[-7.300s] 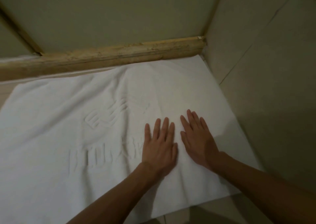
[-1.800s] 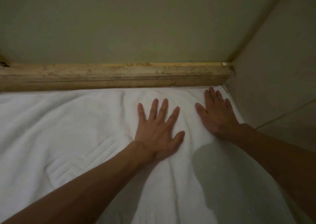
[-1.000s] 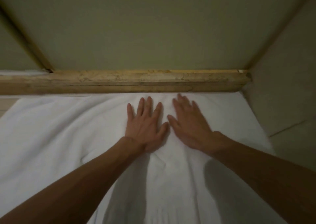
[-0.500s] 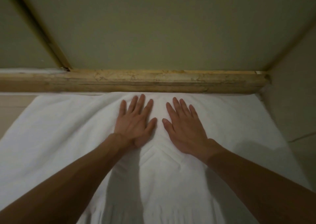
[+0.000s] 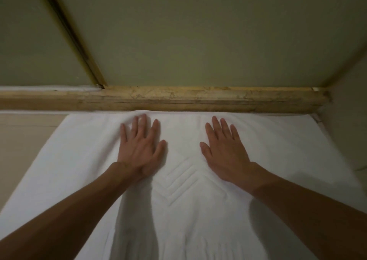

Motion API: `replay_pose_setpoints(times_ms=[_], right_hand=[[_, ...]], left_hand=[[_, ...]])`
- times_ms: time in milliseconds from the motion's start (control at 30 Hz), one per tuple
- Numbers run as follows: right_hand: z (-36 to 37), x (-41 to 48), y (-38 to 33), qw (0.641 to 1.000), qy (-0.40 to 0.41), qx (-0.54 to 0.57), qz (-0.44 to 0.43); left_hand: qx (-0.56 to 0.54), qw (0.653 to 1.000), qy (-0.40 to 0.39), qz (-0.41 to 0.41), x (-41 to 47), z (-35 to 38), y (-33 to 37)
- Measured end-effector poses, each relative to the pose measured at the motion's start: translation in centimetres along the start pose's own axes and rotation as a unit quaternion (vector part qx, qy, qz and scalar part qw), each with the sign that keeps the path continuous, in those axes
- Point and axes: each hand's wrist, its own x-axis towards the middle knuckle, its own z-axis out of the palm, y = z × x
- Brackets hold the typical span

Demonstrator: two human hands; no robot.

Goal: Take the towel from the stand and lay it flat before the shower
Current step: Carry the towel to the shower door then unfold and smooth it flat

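At the bottom of the frame we see two bare forearms reaching in from the lower corners over the white towel, which lies spread on the floor and fills the lower half of the picture. An embossed chevron pattern sits at lower centre, between the wrists. Above it the left hand, a little blurred, presses flat on the cloth with its fingers straight and slightly spread. The right hand lies flat the same way, well apart, with bare towel between them.

The towel's left edge slants, leaving a wedge of beige floor at centre left. Its right edge runs close to the wall. Its far edge, lightly rumpled above the left fingertips, meets the stone threshold that crosses mid-frame. Beyond the threshold rises a greenish panel, with a brass-coloured strip at upper left.
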Motion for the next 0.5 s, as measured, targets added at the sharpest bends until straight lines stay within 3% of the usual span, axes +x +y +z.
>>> replay_pose_setpoints(times_ms=[233, 500], right_hand=[[0.1, 0.6, -6.9, 0.995, -0.012, 0.035, -0.097], [1.0, 0.4, -7.4, 0.995, -0.023, 0.007, -0.094]], left_hand=[[0.054, 0.997, -0.021, -0.042, 0.6, 0.2, -1.3], [0.031, 0.999, -0.024, -0.034, 0.7, 0.4, -3.4]])
